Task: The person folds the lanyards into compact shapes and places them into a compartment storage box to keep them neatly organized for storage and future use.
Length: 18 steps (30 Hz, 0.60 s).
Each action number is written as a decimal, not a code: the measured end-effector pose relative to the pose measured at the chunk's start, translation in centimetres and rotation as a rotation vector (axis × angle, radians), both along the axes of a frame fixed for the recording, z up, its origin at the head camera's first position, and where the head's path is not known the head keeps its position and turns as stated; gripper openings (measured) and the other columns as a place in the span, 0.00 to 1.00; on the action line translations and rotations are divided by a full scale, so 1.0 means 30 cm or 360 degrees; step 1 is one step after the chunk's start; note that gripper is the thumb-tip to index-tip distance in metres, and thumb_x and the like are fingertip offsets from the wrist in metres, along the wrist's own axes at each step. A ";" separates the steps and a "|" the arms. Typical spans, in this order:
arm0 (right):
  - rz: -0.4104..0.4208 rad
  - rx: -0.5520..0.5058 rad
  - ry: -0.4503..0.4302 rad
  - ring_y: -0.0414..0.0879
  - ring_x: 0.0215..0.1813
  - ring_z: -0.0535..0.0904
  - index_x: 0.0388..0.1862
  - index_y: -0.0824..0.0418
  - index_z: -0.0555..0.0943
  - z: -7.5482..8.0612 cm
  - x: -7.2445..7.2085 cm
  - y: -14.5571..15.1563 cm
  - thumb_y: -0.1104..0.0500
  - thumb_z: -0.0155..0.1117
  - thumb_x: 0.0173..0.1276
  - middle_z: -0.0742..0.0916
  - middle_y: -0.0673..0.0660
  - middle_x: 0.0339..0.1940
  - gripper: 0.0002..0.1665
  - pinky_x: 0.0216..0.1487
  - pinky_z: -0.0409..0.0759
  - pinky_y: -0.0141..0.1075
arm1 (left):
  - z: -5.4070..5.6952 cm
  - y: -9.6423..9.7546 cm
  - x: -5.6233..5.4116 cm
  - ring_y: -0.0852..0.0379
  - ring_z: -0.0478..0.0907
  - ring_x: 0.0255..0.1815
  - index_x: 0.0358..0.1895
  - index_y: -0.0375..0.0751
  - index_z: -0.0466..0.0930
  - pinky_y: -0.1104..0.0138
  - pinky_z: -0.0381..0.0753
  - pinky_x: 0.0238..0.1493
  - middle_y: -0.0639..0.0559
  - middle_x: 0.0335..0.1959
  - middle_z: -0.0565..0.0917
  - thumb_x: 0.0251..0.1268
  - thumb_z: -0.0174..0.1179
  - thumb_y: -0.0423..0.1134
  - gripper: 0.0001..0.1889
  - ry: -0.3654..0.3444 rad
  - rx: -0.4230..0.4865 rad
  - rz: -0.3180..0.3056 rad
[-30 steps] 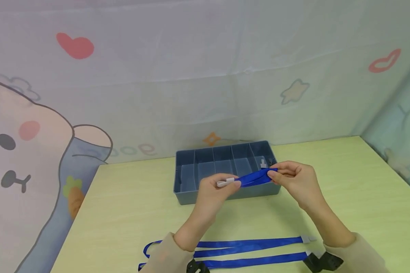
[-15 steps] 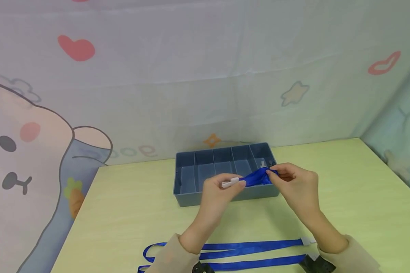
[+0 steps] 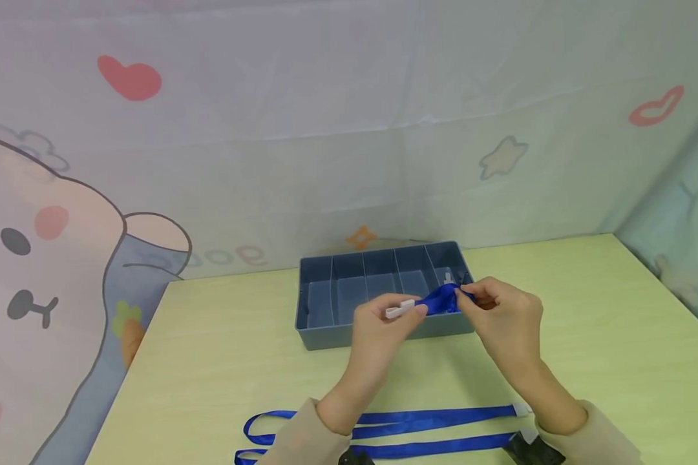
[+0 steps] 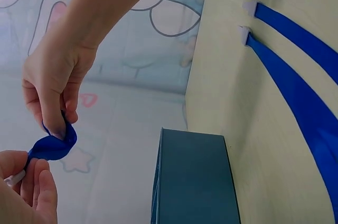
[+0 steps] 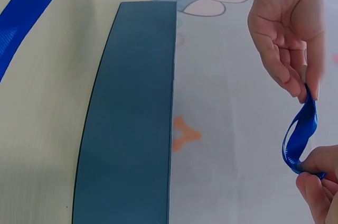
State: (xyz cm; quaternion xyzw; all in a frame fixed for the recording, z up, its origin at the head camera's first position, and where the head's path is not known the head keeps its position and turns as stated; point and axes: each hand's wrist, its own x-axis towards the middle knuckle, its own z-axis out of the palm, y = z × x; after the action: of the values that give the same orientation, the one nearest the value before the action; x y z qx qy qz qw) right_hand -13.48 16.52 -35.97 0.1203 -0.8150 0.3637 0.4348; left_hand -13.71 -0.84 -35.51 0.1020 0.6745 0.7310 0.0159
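A folded blue lanyard (image 3: 438, 300) with a white clip end (image 3: 400, 309) is stretched between both hands, above the front of a divided grey-blue box (image 3: 378, 332). My left hand (image 3: 382, 329) pinches the lanyard beside its white end. The other end of the folded ribbon is pinched by my right hand (image 3: 503, 316). In the right wrist view the blue ribbon (image 5: 302, 131) bends and twists between the two hands. Another white clip (image 3: 448, 278) shows in the box's rightmost compartment, partly hidden behind the held lanyard.
Two more blue lanyards (image 3: 436, 416) lie stretched out near the table's front, partly under the left forearm, their white clips at the right. A printed cloth (image 3: 326, 129) hangs behind the pale table (image 3: 209, 349).
My left hand has moved right, closer to the right hand. The lanyard between them has gone from taut to bunched and bent. The right hand has barely shifted.
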 end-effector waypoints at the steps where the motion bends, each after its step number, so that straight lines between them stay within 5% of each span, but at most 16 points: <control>1: -0.0005 -0.0005 0.0004 0.43 0.18 0.79 0.22 0.67 0.84 0.000 0.001 -0.001 0.74 0.75 0.41 0.86 0.55 0.20 0.09 0.24 0.73 0.18 | 0.001 0.003 0.002 0.55 0.78 0.36 0.38 0.34 0.84 0.67 0.81 0.39 0.46 0.38 0.81 0.56 0.66 0.35 0.09 0.0004 -0.0004 0.0009; 10: 0.0014 -0.0081 0.0020 0.39 0.17 0.76 0.18 0.66 0.82 0.002 0.013 -0.011 0.75 0.73 0.41 0.85 0.55 0.18 0.09 0.22 0.72 0.19 | -0.001 0.029 0.014 0.56 0.78 0.34 0.37 0.39 0.85 0.61 0.82 0.38 0.50 0.36 0.82 0.55 0.67 0.37 0.07 0.0025 -0.0009 0.0075; 18: 0.0058 -0.0140 0.0006 0.36 0.17 0.76 0.20 0.67 0.83 0.012 0.020 -0.033 0.75 0.73 0.42 0.84 0.55 0.17 0.08 0.20 0.73 0.21 | 0.000 0.040 0.011 0.57 0.79 0.34 0.37 0.38 0.85 0.66 0.82 0.36 0.50 0.35 0.82 0.55 0.66 0.35 0.07 0.0054 0.0035 0.0112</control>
State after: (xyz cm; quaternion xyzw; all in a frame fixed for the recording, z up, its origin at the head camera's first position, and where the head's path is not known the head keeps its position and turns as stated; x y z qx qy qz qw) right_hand -12.87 15.53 -35.62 0.1167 -0.7951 0.4067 0.4344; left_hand -13.37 0.35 -35.50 0.0908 0.6699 0.7366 -0.0224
